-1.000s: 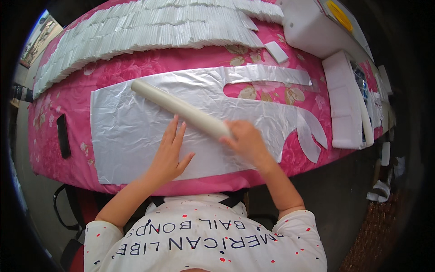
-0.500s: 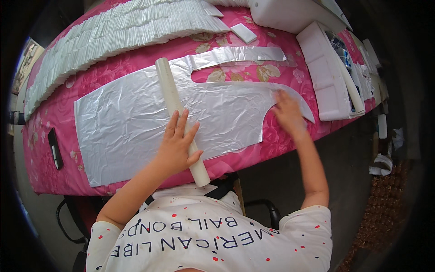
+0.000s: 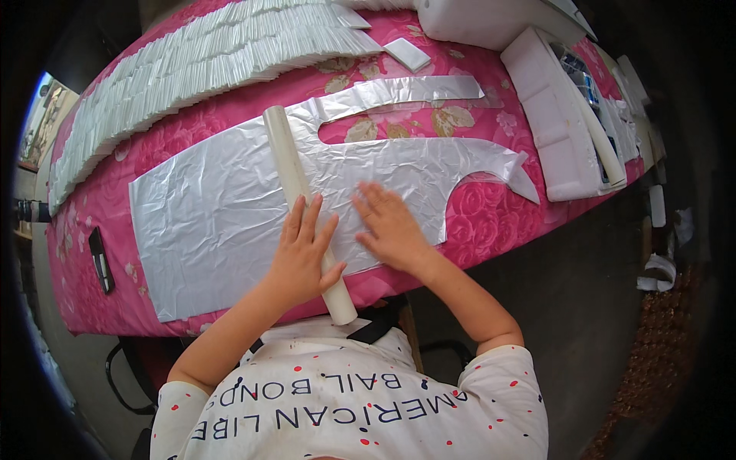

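Observation:
A thin, silvery-white plastic sheet (image 3: 207,222), cut like an apron with strap-like ends, lies wrinkled on the tabletop. Across it, from far to near, runs a long white tube (image 3: 285,153); its near end sticks out past the sheet and the table edge. My left hand (image 3: 303,249) rests on the lower part of this tube with fingers spread, not wrapped round it. Just to the right, my right hand (image 3: 389,228) is over the sheet, palm down and fingers stretched out, holding nothing.
Rows of folded white plastic packets (image 3: 207,57) fill the far left, with one single packet (image 3: 407,54) apart from them. A white foam box (image 3: 548,130) holding items stands at the right. A black cutter knife (image 3: 100,261) lies on the pink floral tablecloth (image 3: 502,211) at the left.
My right hand has moved left from the sheet's right end to beside the tube. The sheet's right tip now looks folded and creased. My left hand stays on the tube.

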Demonstrator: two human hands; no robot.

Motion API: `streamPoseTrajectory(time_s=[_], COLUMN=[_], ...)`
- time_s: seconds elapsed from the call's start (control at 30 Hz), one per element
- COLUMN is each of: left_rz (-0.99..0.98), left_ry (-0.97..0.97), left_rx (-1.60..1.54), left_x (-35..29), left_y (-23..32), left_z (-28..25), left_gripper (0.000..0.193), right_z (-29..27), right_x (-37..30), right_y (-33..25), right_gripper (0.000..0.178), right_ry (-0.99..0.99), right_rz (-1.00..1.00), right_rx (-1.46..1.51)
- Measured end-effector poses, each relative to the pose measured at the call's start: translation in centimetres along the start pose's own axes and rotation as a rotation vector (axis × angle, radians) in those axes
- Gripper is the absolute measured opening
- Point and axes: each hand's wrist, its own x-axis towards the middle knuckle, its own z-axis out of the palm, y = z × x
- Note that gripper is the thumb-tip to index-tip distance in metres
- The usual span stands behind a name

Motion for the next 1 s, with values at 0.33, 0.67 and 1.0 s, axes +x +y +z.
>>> streamPoseTrajectory(time_s=[0.33,0.67,1.0], left_rz=[-0.019,-0.030,-0.331], left_ry=[-0.009,-0.028,0.209], left_rx=[-0.046,-0.052,-1.431], left_x=[-0.2,-0.3,-0.5], left_y=[0.5,1.0,3.5], left_z=[-0.2,0.0,0.0], left_gripper=[0.065,0.063,0.051], right_z=[-6.1,-9.0,-5.3], right_x=[-6.5,-5.7,-0.2], right_y=[19.2,15.5,-5.8], right_gripper=[0.042,0.010,0.017], right_ry=[0.352,0.578,0.231], right_rz=[0.546,0.522,0.147], right_rx=[-0.306,-0.465,0.476])
